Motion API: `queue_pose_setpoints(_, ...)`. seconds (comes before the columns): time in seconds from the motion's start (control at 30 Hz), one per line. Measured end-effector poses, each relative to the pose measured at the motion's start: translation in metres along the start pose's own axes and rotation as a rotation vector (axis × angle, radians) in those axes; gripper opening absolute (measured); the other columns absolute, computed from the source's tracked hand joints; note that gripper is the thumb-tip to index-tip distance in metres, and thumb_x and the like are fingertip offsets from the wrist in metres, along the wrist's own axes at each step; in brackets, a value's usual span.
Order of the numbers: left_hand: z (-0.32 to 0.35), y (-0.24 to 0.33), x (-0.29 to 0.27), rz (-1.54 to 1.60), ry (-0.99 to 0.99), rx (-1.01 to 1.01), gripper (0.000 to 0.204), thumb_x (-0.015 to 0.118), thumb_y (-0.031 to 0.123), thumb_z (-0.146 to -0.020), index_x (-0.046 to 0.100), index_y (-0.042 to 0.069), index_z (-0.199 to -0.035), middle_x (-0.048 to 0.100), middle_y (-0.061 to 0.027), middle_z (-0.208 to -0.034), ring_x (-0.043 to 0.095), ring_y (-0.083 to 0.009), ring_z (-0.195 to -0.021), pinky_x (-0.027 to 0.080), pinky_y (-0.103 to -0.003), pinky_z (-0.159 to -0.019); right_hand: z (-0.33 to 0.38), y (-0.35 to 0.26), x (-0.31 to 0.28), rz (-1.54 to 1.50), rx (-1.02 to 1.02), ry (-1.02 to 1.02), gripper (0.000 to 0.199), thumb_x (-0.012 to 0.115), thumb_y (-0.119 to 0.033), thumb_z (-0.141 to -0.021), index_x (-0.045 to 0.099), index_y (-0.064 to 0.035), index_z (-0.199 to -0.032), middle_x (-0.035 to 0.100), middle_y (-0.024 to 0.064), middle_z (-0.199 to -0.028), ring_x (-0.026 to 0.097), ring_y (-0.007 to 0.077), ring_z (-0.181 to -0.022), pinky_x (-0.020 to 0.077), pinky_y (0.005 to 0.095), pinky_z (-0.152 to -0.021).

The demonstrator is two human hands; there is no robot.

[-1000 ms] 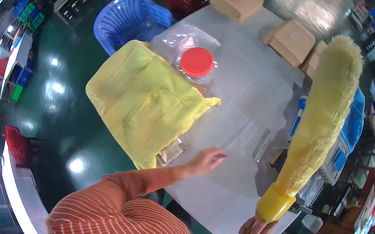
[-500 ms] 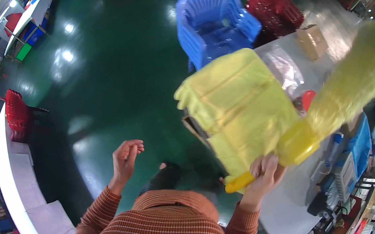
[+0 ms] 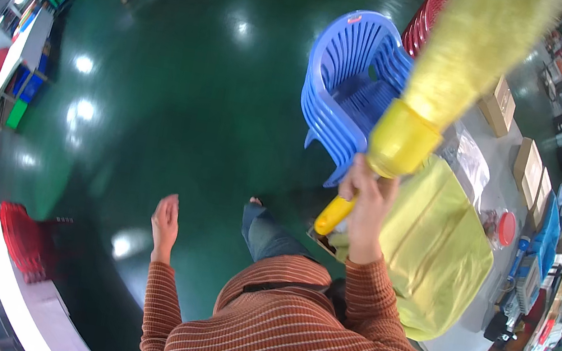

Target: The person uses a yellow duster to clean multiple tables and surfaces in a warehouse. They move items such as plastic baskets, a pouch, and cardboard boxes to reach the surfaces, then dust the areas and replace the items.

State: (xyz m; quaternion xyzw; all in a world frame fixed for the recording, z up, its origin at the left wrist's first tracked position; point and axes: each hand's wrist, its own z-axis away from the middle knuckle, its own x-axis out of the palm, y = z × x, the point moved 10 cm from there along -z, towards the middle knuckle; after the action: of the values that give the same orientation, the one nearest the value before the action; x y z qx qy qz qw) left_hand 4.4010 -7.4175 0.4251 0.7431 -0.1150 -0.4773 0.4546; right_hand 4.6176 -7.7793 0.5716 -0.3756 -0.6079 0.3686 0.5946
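Observation:
My right hand (image 3: 366, 201) grips the yellow handle of a fluffy yellow duster (image 3: 457, 64), which points up and away over a stack of blue plastic chairs (image 3: 341, 90). My left hand (image 3: 166, 220) hangs free at my left side, fingers apart, holding nothing, above the green floor (image 3: 160, 107). A yellow cloth (image 3: 440, 250) lies draped over the table (image 3: 469, 349) just right of my right arm. My orange striped sleeves fill the lower middle of the view.
Cardboard boxes (image 3: 529, 165) and a jar with a red lid (image 3: 505, 228) stand on the table at right. A red chair stack (image 3: 428, 16) sits behind the blue one. Red stools (image 3: 24, 242) and shelving with blue and green bins (image 3: 24, 93) line the left.
I have turned left, away from the table, toward the chairs and floor. The duster has swung up over the blue chairs. My left hand has left the table and hangs over the floor.

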Motion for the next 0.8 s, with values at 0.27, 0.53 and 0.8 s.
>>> queue_pose_setpoints(0.27, 0.045, -0.415, -0.028, -0.688, -0.956, -0.902, 0.022, 0.048, 0.022, -0.084, 0.06, 0.006, -0.094, 0.063, -0.0134, -0.093, 0.06, -0.0275, -0.088, 0.047, -0.043, -0.075, -0.199, 0.076, 0.187, -0.122, 0.207, -0.15, 0.028, 0.055, 0.002, -0.082, 0.044, -0.0059, -0.106, 0.047, -0.0006, -0.071, 0.041, 0.0057, -0.042, 0.0322, 0.0204, -0.038)
queue_pose_setpoints(0.53, -0.36, -0.384, 0.077, -0.573, -0.95, -0.588, 0.022, 0.047, 0.021, -0.083, 0.062, 0.006, -0.086, 0.063, -0.0129, -0.08, 0.061, -0.0261, -0.077, 0.049, -0.041, -0.067, -0.42, 0.122, 0.218, 0.008, 0.02, 0.075, 0.029, 0.056, 0.001, -0.082, 0.04, -0.0046, -0.106, 0.05, 0.0013, -0.077, 0.042, 0.0053, -0.042, 0.034, 0.0187, -0.036)
queue_pose_setpoints(0.8, -1.083, -0.259, 0.216, -0.2, -0.751, 0.124, 0.017, 0.044, 0.01, -0.077, 0.058, 0.005, -0.083, 0.052, -0.0058, -0.062, 0.049, -0.0168, -0.048, 0.035, -0.029, -0.034, -0.557, 0.084, 0.172, -0.123, -0.127, 0.548, 0.028, 0.056, 0.001, -0.082, 0.044, -0.0052, -0.106, 0.048, -0.0003, -0.07, 0.041, 0.0055, -0.042, 0.0317, 0.0203, -0.037)
